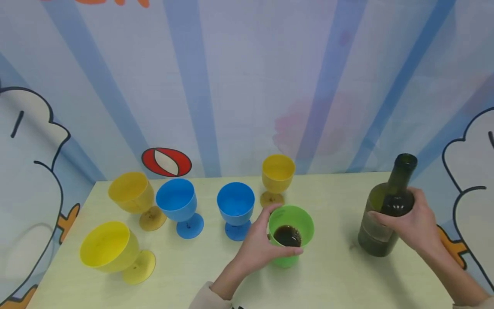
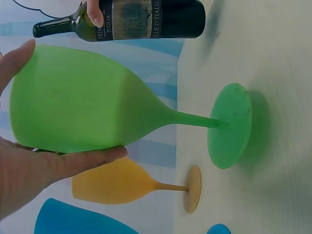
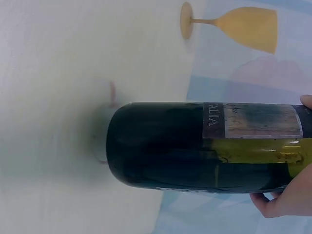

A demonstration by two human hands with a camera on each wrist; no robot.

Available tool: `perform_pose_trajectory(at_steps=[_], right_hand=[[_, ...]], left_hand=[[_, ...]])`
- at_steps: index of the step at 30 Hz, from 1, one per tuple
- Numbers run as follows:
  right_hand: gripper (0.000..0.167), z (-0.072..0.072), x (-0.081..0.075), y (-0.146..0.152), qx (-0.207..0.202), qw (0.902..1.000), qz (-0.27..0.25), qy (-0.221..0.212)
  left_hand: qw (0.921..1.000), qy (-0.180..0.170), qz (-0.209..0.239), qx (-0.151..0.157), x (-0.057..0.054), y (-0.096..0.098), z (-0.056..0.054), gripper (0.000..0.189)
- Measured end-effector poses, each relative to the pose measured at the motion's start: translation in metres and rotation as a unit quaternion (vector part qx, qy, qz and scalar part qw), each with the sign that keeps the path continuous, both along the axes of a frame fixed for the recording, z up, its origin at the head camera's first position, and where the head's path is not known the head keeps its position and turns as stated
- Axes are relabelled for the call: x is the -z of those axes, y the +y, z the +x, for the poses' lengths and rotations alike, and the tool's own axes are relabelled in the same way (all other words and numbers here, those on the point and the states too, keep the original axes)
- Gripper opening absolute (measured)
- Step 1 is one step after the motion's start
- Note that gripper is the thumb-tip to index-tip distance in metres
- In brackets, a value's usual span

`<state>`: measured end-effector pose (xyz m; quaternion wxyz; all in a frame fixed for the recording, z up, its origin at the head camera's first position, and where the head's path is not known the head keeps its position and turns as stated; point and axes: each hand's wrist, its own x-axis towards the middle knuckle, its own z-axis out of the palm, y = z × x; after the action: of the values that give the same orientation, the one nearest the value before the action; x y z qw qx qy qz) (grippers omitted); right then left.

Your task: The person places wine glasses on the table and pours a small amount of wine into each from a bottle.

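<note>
My left hand [image 1: 254,246] grips a green plastic wine goblet [image 1: 302,223] around its bowl, thumb on the near side and fingers on the far side. Dark liquid [image 1: 287,237] lies in the bottom of its bowl. In the left wrist view the goblet's round foot [image 2: 230,126] is at the tabletop; whether it touches, I cannot tell. My right hand [image 1: 414,225] holds a dark green glass wine bottle [image 1: 376,236] around its upper body, neck up and slightly tilted. The bottle's label [image 3: 263,120] faces away from the head camera. Its base appears just above the table.
Two blue goblets [image 1: 236,201] [image 1: 176,199] stand left of the green one. An orange-yellow goblet [image 1: 278,174] is behind it, another [image 1: 131,192] at the back left, and a bright yellow goblet [image 1: 109,249] at the front left. A striped backdrop [image 1: 251,86] borders the pale table [image 1: 328,279].
</note>
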<state>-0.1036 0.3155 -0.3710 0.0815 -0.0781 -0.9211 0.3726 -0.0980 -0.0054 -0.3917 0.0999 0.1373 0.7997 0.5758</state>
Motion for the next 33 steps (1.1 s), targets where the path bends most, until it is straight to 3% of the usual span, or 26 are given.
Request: perform_pose_trajectory(at_steps=[7,18,28,33], right_hand=[[0.094,-0.003,0.015,0.007,0.042,0.9979,-0.048,0.011],[0.096,-0.005,0.023,0.011,0.089,0.9927,-0.081,0.006],[0.098,-0.005,0.027,0.013,0.100,0.9908,-0.091,0.009],[0.098,-0.004,0.028,0.015,0.099,0.9906,-0.094,-0.002]], left_hand=[[1.0000,-0.003,0.002,0.005,0.008,0.002,-0.002,0.089],[1.0000,-0.003,-0.004,0.006,0.020,0.002,-0.007,0.090],[0.9996,-0.018,-0.015,0.016,0.020,0.001,-0.009,0.091],[0.9994,-0.008,-0.024,0.025,0.016,-0.001,-0.008,0.095]])
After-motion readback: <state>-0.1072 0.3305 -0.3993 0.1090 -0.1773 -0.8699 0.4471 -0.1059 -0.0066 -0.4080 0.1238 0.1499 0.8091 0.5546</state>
